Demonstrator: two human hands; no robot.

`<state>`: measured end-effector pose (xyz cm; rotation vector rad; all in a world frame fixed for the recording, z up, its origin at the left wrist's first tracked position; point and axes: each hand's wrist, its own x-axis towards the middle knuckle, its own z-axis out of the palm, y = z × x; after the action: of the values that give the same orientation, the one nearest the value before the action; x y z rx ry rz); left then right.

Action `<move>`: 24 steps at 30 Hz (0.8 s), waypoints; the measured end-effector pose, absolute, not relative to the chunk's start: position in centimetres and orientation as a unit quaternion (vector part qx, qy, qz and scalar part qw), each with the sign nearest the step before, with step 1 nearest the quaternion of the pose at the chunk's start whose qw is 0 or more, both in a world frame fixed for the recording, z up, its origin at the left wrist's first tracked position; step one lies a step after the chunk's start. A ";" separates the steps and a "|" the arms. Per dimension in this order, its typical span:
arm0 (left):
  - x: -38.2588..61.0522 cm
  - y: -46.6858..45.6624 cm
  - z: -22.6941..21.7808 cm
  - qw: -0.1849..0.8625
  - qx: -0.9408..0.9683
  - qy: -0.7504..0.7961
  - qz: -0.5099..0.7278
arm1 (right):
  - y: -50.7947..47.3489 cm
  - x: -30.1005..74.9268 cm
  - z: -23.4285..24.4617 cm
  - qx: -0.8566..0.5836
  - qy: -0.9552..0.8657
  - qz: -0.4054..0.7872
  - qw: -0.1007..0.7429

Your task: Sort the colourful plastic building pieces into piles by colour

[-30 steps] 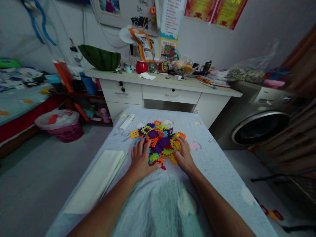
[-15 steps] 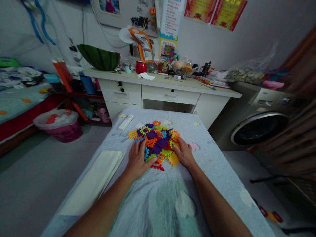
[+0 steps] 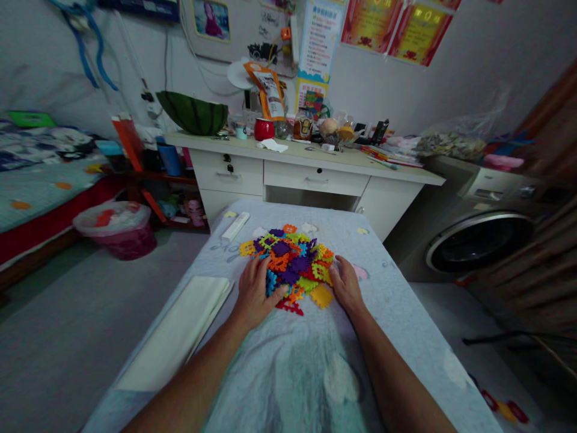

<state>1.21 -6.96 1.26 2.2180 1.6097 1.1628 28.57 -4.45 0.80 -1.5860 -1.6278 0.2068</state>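
A heap of small flat plastic puzzle pieces (image 3: 291, 261), orange, purple, green, yellow and blue, lies on a table covered with a pale blue cloth (image 3: 396, 313). My left hand (image 3: 255, 292) rests flat against the heap's left near side, fingers spread and touching the pieces. My right hand (image 3: 347, 286) lies flat against the heap's right side, fingers stretched out. A yellow piece (image 3: 321, 295) and a red piece (image 3: 289, 307) sit at the near edge between my hands. Neither hand grips anything.
A folded cream cloth (image 3: 178, 331) lies on the table's left side, a white remote (image 3: 235, 226) at its far left corner. Behind stand a cluttered white desk (image 3: 311, 174) with half a watermelon (image 3: 193, 112), a washing machine (image 3: 482, 234) right, a pink bin (image 3: 115, 228) left.
Both hands have pushed inward, bunching the pieces into a tighter heap. The camera view has tilted up a little.
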 end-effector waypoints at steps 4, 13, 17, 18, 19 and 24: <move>1.1 -7.0 1.2 0.081 0.741 0.537 0.395 | -4.2 28.3 0.8 -0.626 -0.682 0.057 0.374; 1.3 -6.7 0.9 0.081 0.738 0.545 0.389 | -5.1 28.4 2.6 -0.599 -0.670 0.163 0.407; 1.3 -6.6 0.8 0.085 0.731 0.550 0.394 | -5.2 28.4 2.7 -0.622 -0.628 0.169 0.436; 1.3 -6.6 0.7 0.084 0.730 0.551 0.395 | -5.2 28.5 2.6 -0.629 -0.620 0.165 0.440; 1.3 -6.5 0.6 0.082 0.730 0.550 0.396 | -5.1 28.5 2.4 -0.633 -0.615 0.160 0.442; 1.3 -6.4 0.3 0.064 0.733 0.551 0.394 | -4.7 28.9 1.6 -0.627 -0.625 0.141 0.443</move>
<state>1.25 -6.35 0.28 2.2127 1.6633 1.1907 28.87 -4.73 1.60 -1.5544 -1.5500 0.3508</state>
